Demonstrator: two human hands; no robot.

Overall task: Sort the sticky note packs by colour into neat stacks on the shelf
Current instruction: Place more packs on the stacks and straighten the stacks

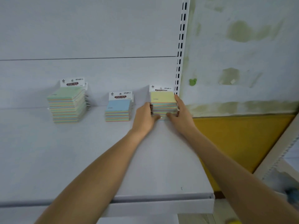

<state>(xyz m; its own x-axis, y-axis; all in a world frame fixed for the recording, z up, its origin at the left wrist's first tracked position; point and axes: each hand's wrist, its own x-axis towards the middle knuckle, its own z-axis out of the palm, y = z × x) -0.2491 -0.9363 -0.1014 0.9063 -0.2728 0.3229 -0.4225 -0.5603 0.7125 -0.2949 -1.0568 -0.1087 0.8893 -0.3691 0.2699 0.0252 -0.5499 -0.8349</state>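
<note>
hiding yellow stack (163,101) base, both hands

Yellow stack (163,104) base behind hands (144,118)

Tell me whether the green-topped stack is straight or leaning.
Leaning. The green stack has packs stepped out of line, upper ones shifted from lower ones, edges ragged. The blue stack beside it looks squarer.

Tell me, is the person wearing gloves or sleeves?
No. The left hand and right hand are bare, with no gloves, rings or watch showing. Both forearms are uncovered too; no sleeve reaches into view.
</note>
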